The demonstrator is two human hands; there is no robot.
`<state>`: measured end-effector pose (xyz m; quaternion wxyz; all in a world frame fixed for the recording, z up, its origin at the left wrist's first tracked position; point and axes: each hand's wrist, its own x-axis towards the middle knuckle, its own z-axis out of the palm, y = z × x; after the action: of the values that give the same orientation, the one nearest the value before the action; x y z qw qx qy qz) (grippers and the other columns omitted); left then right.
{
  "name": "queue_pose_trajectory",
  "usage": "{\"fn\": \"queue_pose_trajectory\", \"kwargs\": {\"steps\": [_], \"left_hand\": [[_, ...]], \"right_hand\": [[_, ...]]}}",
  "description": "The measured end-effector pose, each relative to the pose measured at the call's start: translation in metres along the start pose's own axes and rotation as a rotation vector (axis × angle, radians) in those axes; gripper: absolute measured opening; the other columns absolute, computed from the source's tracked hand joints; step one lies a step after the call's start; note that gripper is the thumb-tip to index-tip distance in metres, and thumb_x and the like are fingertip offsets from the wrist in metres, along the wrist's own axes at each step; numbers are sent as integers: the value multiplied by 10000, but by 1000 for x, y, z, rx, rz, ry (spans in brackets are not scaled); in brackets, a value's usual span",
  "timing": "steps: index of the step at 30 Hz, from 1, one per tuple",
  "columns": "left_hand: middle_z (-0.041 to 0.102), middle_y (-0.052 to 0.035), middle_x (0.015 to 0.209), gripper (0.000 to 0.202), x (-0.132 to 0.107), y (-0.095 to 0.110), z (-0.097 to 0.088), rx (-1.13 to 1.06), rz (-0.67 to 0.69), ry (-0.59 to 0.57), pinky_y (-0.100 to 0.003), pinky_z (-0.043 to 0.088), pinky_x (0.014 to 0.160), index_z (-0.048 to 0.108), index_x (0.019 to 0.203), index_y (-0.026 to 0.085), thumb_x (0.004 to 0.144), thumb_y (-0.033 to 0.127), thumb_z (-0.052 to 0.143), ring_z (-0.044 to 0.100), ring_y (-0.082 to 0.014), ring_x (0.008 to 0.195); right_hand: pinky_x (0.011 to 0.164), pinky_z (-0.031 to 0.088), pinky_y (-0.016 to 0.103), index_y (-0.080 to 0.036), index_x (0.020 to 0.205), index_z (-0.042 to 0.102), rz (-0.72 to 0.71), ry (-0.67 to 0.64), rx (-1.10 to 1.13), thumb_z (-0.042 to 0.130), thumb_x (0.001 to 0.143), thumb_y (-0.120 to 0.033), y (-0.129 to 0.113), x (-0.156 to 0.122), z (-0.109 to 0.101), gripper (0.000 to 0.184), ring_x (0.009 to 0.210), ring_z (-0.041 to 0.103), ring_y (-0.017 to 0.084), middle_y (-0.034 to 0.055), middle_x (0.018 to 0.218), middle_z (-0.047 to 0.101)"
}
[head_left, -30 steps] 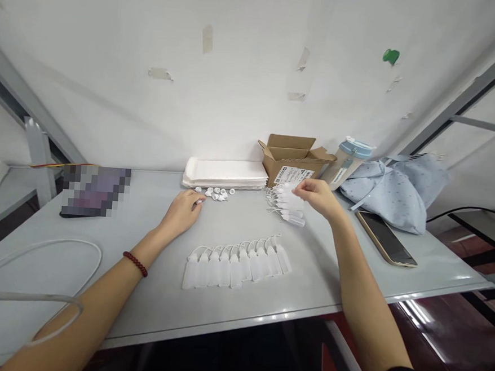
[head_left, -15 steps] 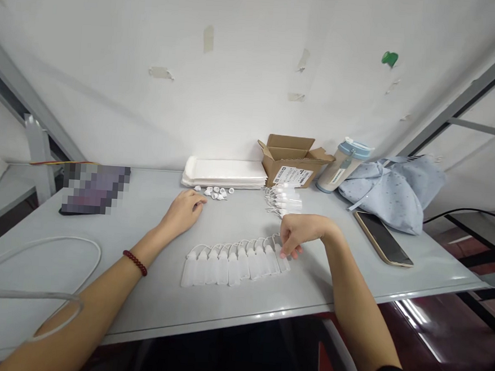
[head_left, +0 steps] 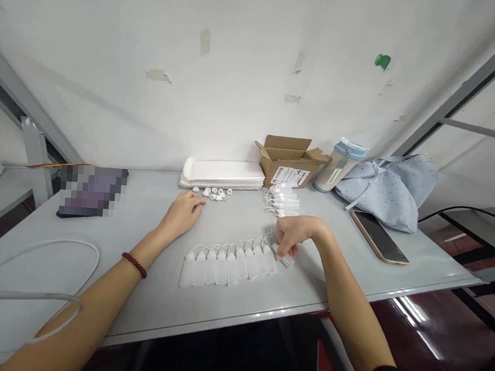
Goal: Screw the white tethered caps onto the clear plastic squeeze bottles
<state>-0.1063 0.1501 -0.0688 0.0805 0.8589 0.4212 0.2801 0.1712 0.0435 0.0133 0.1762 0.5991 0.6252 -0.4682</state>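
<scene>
Several small translucent plastic bottles (head_left: 210,269) with looped white cords at their necks lie side by side in a row on the grey table (head_left: 145,308). At the row's right end my right hand (head_left: 295,237) has its fingers closed on one such bottle (head_left: 287,260), its lower part showing below the fingers. My left hand (head_left: 182,212) lies on the table with its fingers loosely extended, holding nothing. Just beyond its fingertips sit several small white caps (head_left: 213,196). A second group of similar bottles (head_left: 288,198) is stacked behind my right hand.
At the back stand a pile of white envelopes (head_left: 225,171), an open cardboard box (head_left: 288,167) and a tumbler (head_left: 340,166). To the right are a blue cloth bag (head_left: 393,190) and a phone (head_left: 377,235). A white cable (head_left: 94,254) loops over the left side.
My right hand has tilted the end bottle away from the row, leaving a small gap beside its neighbour. My left hand stays where it was. The view has shifted slightly.
</scene>
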Motion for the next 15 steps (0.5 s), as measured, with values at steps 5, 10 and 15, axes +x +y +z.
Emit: {"fn": "queue_pose_trajectory", "kwargs": {"steps": [5,10,15], "left_hand": [[645,-95,914,295,0,4,0,4,-11,1,-392,472,857,678,865,167,793,179,393,575,-252,915],[660,-94,963,369,0,8,-1,-15,-104,42,-383,464,869,599,1089,142,775,156,405,590,-246,933],[670,-87,982,389,0,15,-5,-61,-199,79,-322,497,793,545,1126,115,750,178,464,628,-203,821]], "right_hand": [[544,349,244,-148,496,600,-82,27,12,722,567,-393,12,2,-4,283,540,566,144,0,489,602],[525,329,247,-165,572,588,-344,368,152,658,673,-387,17,0,-8,254,558,523,135,6,564,616],[544,334,245,-167,602,539,-498,785,303,591,751,-388,-8,19,3,271,608,513,130,14,637,598]]}}
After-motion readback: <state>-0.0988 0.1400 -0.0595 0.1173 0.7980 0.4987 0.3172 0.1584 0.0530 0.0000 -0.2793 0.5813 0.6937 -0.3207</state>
